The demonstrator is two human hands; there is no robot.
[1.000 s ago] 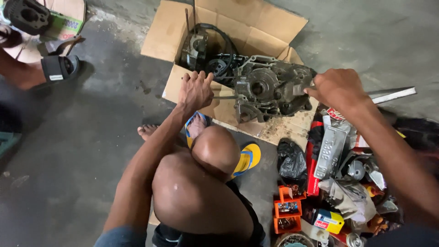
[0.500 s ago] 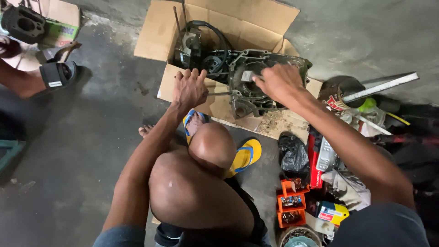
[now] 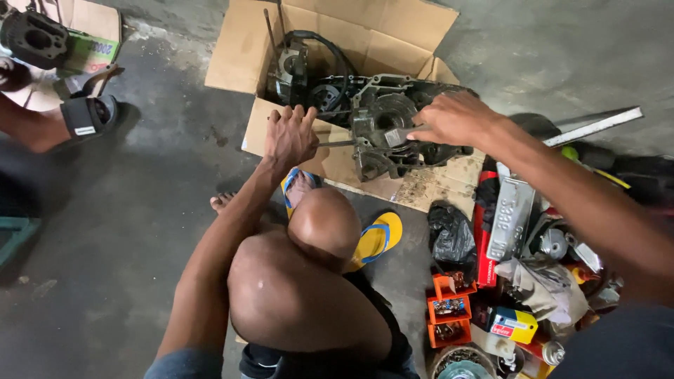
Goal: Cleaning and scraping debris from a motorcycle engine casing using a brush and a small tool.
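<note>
Grip on tool [image 3: 335, 144] half hidden

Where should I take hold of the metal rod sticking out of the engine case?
Probably on the bare shaft of the metal rod, coming from the left. It lies level, pointing left off the engine case, beside the left hand; the right hand covers the case end.

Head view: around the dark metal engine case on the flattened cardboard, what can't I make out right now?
- Right hand: its fingertips cover the spot they touch on the dark metal engine case, so any grip stays hidden.
- Left hand: the thin metal rod runs under the palm, hiding its near end.
- Orange parts tray: contents too small to identify.
- Black cylinder part, top left: cut off by the frame edge.
</note>
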